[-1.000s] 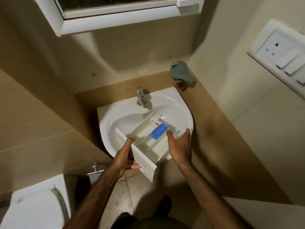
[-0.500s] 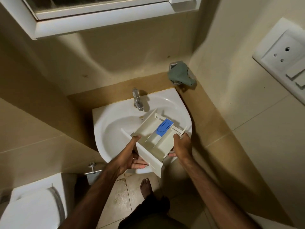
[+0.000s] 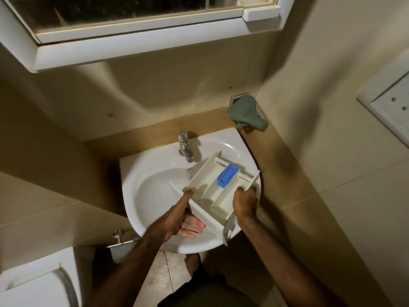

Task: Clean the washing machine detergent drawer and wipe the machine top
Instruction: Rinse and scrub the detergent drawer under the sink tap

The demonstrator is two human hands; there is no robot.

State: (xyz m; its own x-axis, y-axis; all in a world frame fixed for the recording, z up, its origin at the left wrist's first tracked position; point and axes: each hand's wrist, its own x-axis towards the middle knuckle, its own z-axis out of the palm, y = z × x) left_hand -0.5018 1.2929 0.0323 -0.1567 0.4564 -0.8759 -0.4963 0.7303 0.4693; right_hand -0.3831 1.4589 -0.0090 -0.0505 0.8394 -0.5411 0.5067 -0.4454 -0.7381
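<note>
Both hands, left (image 3: 177, 220) and right (image 3: 244, 206), grasp the detergent drawer (image 3: 212, 196) over the sink (image 3: 155, 196) (tap (image 3: 184, 146) just behind).

Both hands, left hand (image 3: 177, 220) and right hand (image 3: 244, 204), grip detergent drawer (image 3: 212, 189) over sink (image 3: 141, 196).

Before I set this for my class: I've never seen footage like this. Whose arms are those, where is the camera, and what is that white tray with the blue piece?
The camera sits on a person's head, looking down at their own arms. Both hands hold a washing machine detergent drawer over a white corner sink. The left hand supports its front panel; the right hand grips its side. The blue insert sits in one compartment. Behind is the tap; a green cloth hangs on a wall holder.
</note>
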